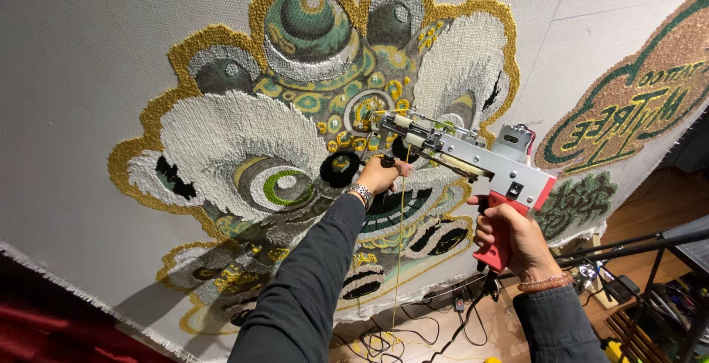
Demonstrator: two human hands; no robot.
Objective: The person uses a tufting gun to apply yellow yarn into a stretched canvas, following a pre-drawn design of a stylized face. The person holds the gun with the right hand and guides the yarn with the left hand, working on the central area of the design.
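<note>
A grey and red tufting gun [473, 160] points at a stretched white cloth [88, 60] bearing a tufted lion-dance head [295, 134] in white, gold, green and black. My right hand [513, 237] is closed around the gun's red pistol grip. My left hand [380, 175], with a metal watch at the wrist, grips the front handle just below the needle end, close against the cloth. A yellow yarn [401, 230] hangs down from the gun's front.
To the right on the cloth is a second tufted patch [635, 108] in tan with green and yellow lettering. Cables [413, 330] and loose yarn lie on the wooden floor below. Black stand bars [635, 248] and small tools sit at the lower right.
</note>
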